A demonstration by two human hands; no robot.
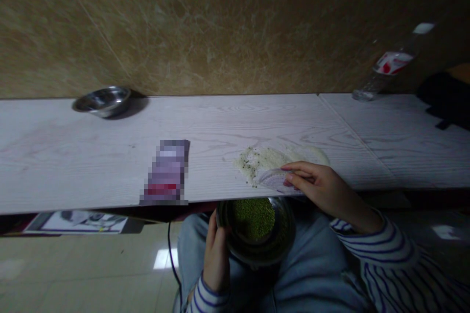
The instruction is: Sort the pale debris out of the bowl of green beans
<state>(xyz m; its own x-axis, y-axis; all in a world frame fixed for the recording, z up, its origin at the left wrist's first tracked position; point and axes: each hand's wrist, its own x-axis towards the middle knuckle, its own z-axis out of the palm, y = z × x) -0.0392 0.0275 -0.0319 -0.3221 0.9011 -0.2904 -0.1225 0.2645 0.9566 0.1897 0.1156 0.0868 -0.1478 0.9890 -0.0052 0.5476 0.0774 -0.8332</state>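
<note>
Bowl [287,222] of green beans [256,216] clamped in left fingers [212,232]; right fingers [301,183] pinch translucent piece [270,180]; bottle label [394,62] illegible.

Our view is dim — glare spots the glossy beige tile floor [88,269] at lower left, and shadow falls right of the round silver metal bowl [103,102].

We cannot make out the pixelated purple item [169,168]; the label [393,63] on the bottle [373,84] is too blurred for us to read; the right edge cuts off a dark object [446,98]; the right hand [321,183] covers part of the thin sheet [272,181].
</note>
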